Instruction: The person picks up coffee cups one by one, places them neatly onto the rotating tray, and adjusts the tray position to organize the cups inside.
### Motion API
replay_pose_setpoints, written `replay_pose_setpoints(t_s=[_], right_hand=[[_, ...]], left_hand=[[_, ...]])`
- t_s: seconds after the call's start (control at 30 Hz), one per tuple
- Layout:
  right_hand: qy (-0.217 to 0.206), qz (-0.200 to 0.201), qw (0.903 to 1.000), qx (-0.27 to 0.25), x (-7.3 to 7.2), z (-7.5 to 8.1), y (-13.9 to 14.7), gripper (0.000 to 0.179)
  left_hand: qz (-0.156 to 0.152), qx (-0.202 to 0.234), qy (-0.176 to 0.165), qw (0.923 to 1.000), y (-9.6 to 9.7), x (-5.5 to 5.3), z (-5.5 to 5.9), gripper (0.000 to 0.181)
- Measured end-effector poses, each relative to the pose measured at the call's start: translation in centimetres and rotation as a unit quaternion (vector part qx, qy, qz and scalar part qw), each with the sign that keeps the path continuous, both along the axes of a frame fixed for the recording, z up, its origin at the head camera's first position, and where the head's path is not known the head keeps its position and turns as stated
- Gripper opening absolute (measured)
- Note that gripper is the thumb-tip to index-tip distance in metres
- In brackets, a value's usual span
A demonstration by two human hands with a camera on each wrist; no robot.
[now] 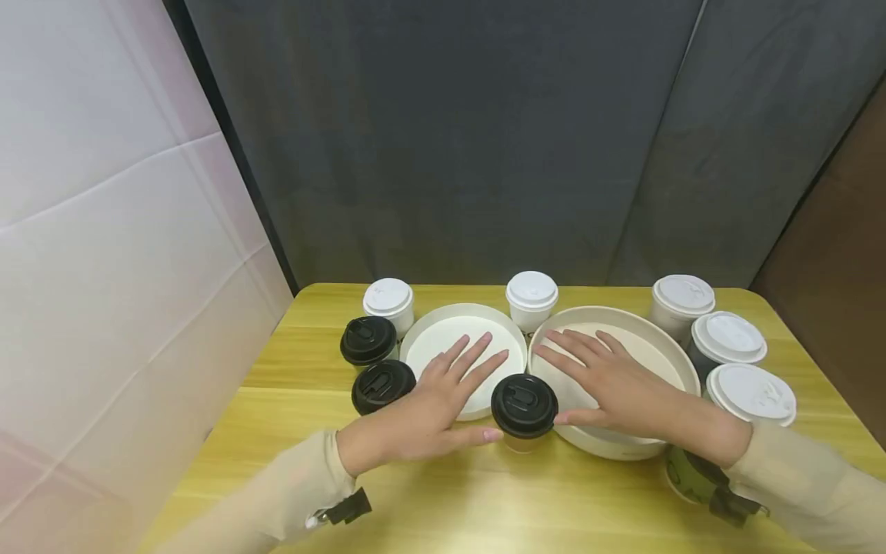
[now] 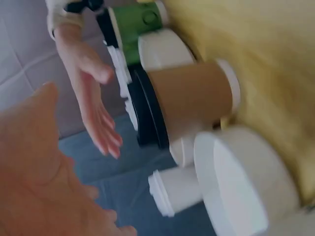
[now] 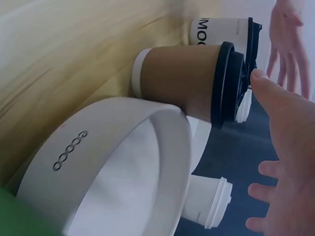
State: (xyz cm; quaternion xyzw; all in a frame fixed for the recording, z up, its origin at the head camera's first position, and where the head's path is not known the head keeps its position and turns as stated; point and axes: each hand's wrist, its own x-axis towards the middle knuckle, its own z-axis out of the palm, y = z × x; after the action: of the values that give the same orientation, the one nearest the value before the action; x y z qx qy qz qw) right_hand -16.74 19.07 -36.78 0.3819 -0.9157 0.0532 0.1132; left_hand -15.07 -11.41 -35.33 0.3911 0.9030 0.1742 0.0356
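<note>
My left hand point(image 1: 432, 412) hovers with spread fingers over the front of a round white tray point(image 1: 432, 331). Over a larger cream round tray point(image 1: 654, 346) hangs my right hand point(image 1: 612, 385), its fingers also extended. Neither hand grips anything. Between the two thumbs stands a brown paper cup point(image 2: 194, 98) with a black lid point(image 1: 524, 404); the right thumb tip overlaps the lid's edge in the head view. The right wrist view shows this cup upright on the table beside the larger tray's wall point(image 3: 74, 147). Next to my left wrist is another black-lidded cup point(image 1: 382, 385).
On the left are a second black-lidded cup point(image 1: 368, 340) and a white-lidded cup point(image 1: 389, 300). Another white cup point(image 1: 531, 296) stands behind the trays. Three white-lidded cups point(image 1: 728, 338) line the right side. A green cup point(image 2: 138, 29) sits under my right forearm.
</note>
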Motion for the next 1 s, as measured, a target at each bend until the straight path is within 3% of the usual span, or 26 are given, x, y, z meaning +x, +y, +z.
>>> replay_pose_setpoints(t_s=[0.2, 0.37, 0.5, 0.8, 0.93, 1.0], right_hand=[[-0.010, 0.019, 0.9997, -0.013, 0.1, 0.0, -1.3, 0.091], [-0.016, 0.041, 0.9984, -0.034, 0.3, -0.1, -2.3, 0.090], [-0.016, 0.049, 0.9979, -0.039, 0.7, -0.3, -3.0, 0.091], [-0.062, 0.021, 0.9974, -0.030, 1.3, -0.6, -4.0, 0.093], [-0.063, 0.016, 0.9973, -0.032, 1.5, -1.0, -4.4, 0.092], [-0.063, 0.013, 0.9973, -0.035, 1.6, -1.3, -4.5, 0.090]], left_hand=[[0.011, 0.101, -0.058, 0.9932, 0.0, 3.1, -1.1, 0.087], [0.037, 0.177, -0.118, 0.9764, 0.4, 5.3, -2.8, 0.084], [0.063, 0.225, -0.189, 0.9537, 1.0, 6.4, -4.4, 0.082], [0.093, 0.305, -0.331, 0.8880, 1.9, 7.0, -7.0, 0.072], [0.088, 0.327, -0.366, 0.8667, 2.3, 6.9, -7.8, 0.071], [0.087, 0.334, -0.376, 0.8598, 2.6, 6.8, -8.2, 0.072]])
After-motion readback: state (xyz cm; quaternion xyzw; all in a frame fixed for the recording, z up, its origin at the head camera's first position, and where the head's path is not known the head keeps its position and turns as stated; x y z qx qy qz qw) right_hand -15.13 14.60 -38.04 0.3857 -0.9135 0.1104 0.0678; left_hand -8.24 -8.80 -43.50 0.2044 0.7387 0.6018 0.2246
